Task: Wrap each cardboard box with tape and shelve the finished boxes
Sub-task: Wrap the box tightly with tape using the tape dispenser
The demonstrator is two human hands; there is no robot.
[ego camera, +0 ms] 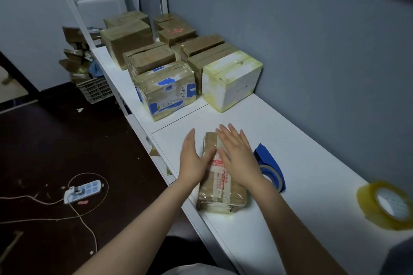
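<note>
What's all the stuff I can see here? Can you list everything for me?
Flat brown taped cardboard box: one, on the white shelf top, under the hands.
Blue tape dispenser: one, right of that box.
Clear yellowish tape roll: one, far right.
White box with yellowed tape: one, by the grey wall.
Box with blue markings: one, left of the white box.
Brown taped boxes: about seven, rows behind.
Grey plastic crate: one, floor, with cardboard scraps.
White power strip: one, dark floor.
Left hand, right hand: open, flat on the box.
</note>
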